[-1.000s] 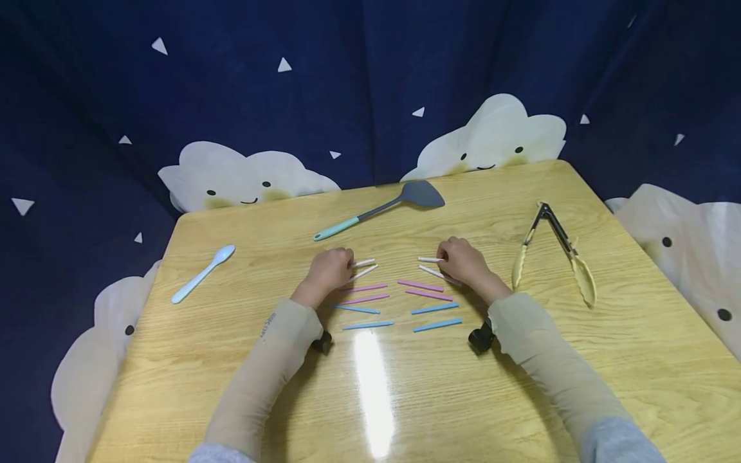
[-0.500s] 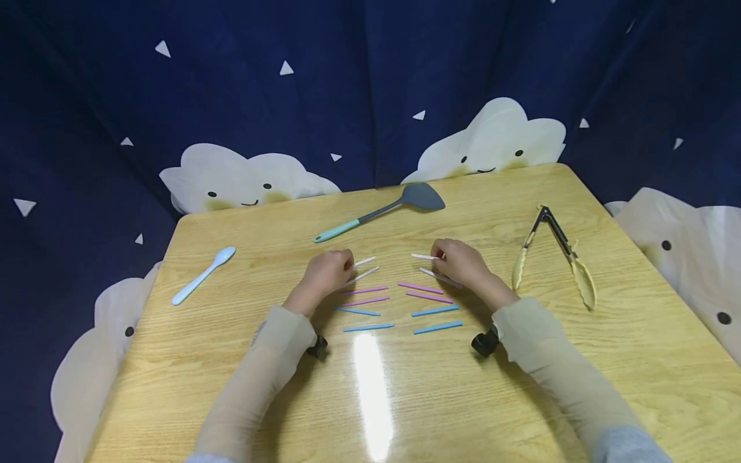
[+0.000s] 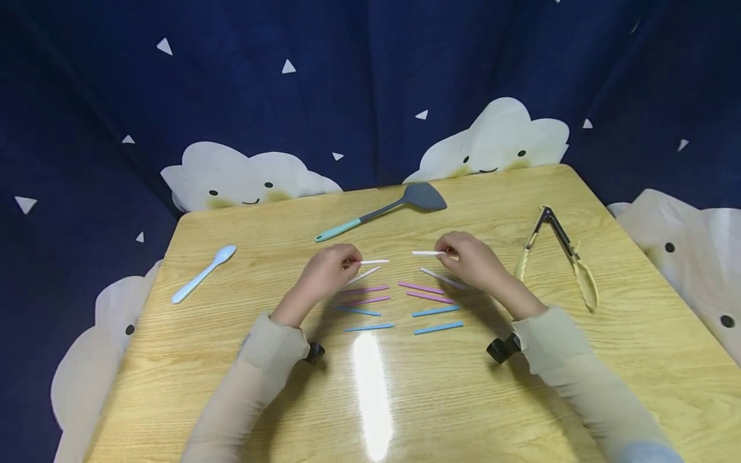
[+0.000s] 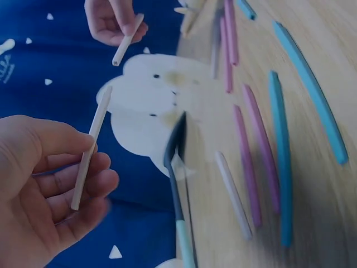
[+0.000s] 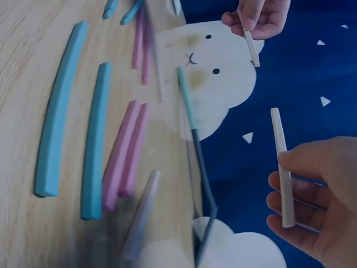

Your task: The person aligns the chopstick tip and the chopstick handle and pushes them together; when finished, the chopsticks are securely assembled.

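Note:
My left hand (image 3: 327, 271) pinches a slim white stick (image 4: 92, 146) between thumb and fingers, its free end pointing inward. Facing it, my right hand (image 3: 473, 262) pinches a matching white stick (image 5: 283, 173). Both sticks are held above the table, apart from each other, with a gap between their inner ends. Below the hands, two columns of sticks lie on the wood. Each column has a white stick (image 3: 365, 276), pink sticks (image 3: 425, 287) and blue sticks (image 3: 438, 328). The left hand partly hides the outer ends of its column in the head view.
A spatula (image 3: 379, 211) with a mint handle lies at the back of the wooden table (image 3: 440, 411). A pale blue spoon (image 3: 204, 274) is at the left, and spread tongs (image 3: 558, 254) lie at the right. A dark blue curtain (image 3: 359, 83) hangs behind.
Both hands have risen from the table with a white stick each. The left stick's tip has shifted inward, and the forearms have swung slightly outward. The other sticks and utensils stay put.

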A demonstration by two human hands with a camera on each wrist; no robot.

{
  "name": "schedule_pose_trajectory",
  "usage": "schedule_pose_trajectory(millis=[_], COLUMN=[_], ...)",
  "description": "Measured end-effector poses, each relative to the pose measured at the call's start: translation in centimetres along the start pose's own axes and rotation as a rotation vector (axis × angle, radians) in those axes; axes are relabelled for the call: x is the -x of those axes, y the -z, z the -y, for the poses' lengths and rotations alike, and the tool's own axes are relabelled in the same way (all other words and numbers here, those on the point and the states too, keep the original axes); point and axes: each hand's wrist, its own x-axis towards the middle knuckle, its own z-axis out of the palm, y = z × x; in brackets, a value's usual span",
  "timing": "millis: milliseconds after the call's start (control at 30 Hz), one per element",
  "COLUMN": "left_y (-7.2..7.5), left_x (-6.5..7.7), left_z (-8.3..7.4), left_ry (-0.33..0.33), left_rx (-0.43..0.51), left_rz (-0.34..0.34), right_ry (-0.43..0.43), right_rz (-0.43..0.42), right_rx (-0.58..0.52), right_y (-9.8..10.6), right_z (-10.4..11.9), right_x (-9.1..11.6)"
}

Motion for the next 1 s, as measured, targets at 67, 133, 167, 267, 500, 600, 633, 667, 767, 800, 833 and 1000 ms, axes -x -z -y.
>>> schedule_pose_trajectory(millis=[67,133,167,267,500,600,633,667,767,800,833,1000], left_y=[0.2,0.3,0.4,0.5,0.8,0.8,0.8,0.8,0.6,0.6,0.6,0.5], left_x=[0.2,0.3,0.4,0.5,0.7,0.7,0.7,0.7,0.7,0.6,0.6,0.6], left_z=[-0.4,-0.8,-1.0,-1.4,-2.0,-2.1,-2.1,-2.1,-2.2,-2.2,-2.2,-2.2], left_ry=[-0.01,-0.018,-0.022,-0.034,-0.054,-0.051,-0.052,-0.053,-0.064,-0.069,-0.071,-0.079], left_rx=[0.033,0.064,0.074,0.115,0.168,0.172,0.174,0.179,0.194,0.199,0.203,0.205], left_rz=[-0.017,-0.034,-0.044,-0.07,-0.1,-0.104,-0.104,-0.104,-0.107,-0.11,-0.114,-0.135], right_ry=[0.018,0.032,0.041,0.065,0.114,0.133,0.138,0.14,0.142,0.139,0.136,0.127], right_rz=[-0.022,-0.04,-0.05,-0.075,-0.126,-0.139,-0.141,-0.141,-0.135,-0.133,-0.13,-0.122], right_rx=[-0.008,-0.025,-0.035,-0.073,-0.121,-0.124,-0.123,-0.124,-0.133,-0.137,-0.142,-0.154], right_y=[0.3,0.5,0.6,0.7,1.1,1.2,1.3,1.3,1.4,1.4,1.5,1.5], right_z=[0.2,0.5,0.7,1.2,2.1,2.4,2.5,2.7,2.9,3.0,3.0,3.1], right_x=[0.2,0.3,0.4,0.5,0.8,0.8,0.8,0.8,0.8,0.8,0.8,0.8])
